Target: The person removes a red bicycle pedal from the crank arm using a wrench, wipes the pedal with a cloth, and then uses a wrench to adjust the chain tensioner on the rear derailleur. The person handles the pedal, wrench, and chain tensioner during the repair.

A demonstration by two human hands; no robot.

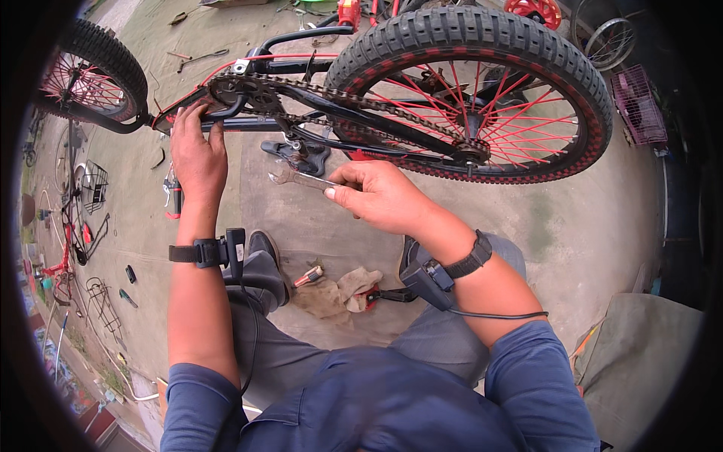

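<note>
A black bicycle with red spokes stretches across the top of the head view, its black frame tube [256, 123] just ahead of me. My left hand [199, 154] is closed at the end of the crank arm [230, 111], thumb below and fingers over it, partly hiding what it grips. Beside it are the chainring [260, 96] and the chain [376, 107], which runs back to the rear hub. In my right hand [380, 194] is a metal open-end wrench [297, 178], its jaw pointing left, below the frame and apart from it. A black saddle [301, 158] lies beyond the wrench's jaw.
The knobby rear tyre [482, 38] fills the upper right; another wheel [90, 71] is at the upper left. Between my feet lie a tan cloth [320, 297] and a black-and-red tool [384, 296]. A pink wire cage [639, 105] stands at right, bicycle parts at left.
</note>
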